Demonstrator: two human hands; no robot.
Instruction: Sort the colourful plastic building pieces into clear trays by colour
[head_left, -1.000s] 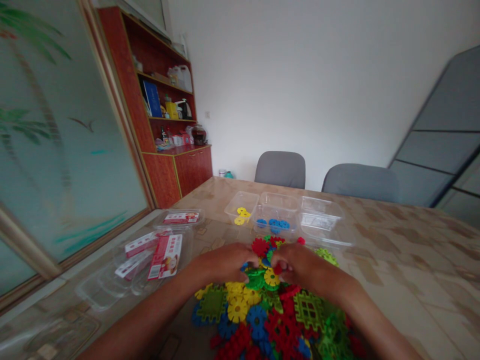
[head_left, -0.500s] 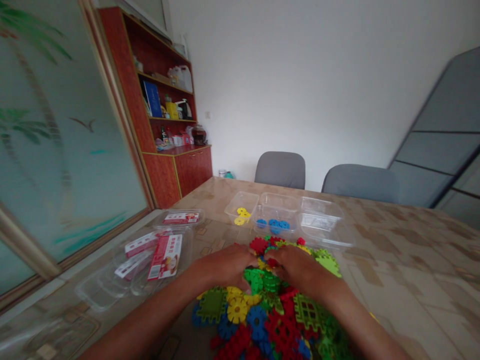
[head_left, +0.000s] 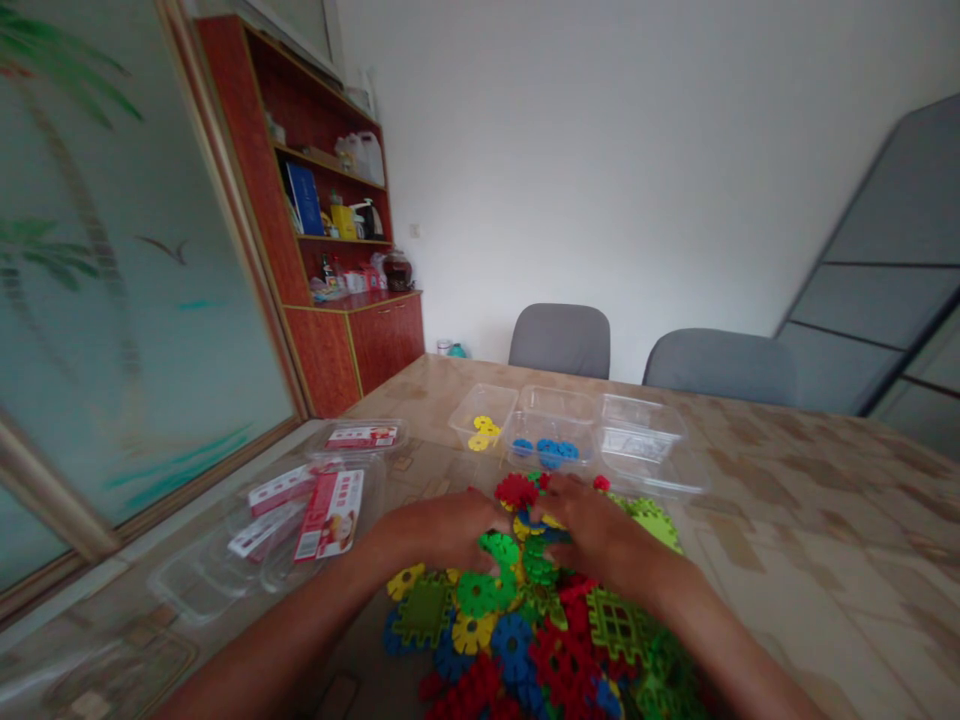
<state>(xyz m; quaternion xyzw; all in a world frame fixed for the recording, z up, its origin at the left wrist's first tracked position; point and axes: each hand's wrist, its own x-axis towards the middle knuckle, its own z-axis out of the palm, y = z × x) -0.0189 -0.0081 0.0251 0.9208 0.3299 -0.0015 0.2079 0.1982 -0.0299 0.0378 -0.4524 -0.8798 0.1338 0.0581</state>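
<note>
A heap of interlocking plastic gear and grid blocks (head_left: 517, 640) in red, green, yellow and blue lies on the table in front of me. My left hand (head_left: 442, 530) rests at the heap's near left side, its fingertips next to a green gear block (head_left: 499, 550). My right hand (head_left: 592, 525) lies spread over blue and green pieces, just below a red gear block (head_left: 516, 491). Neither hand shows a piece held in it. Both hands hide the middle of the heap.
Beyond the heap stand clear plastic tubs: one with yellow pieces (head_left: 484, 415), one with blue pieces (head_left: 551, 440), and one with no pieces visible (head_left: 641, 425). Clear packaging with red labels (head_left: 330, 515) lies at the left on the patterned table (head_left: 787, 520).
My hands have spread a little apart and shifted on the heap. More green gear blocks show between them, and the pieces under them have moved.
</note>
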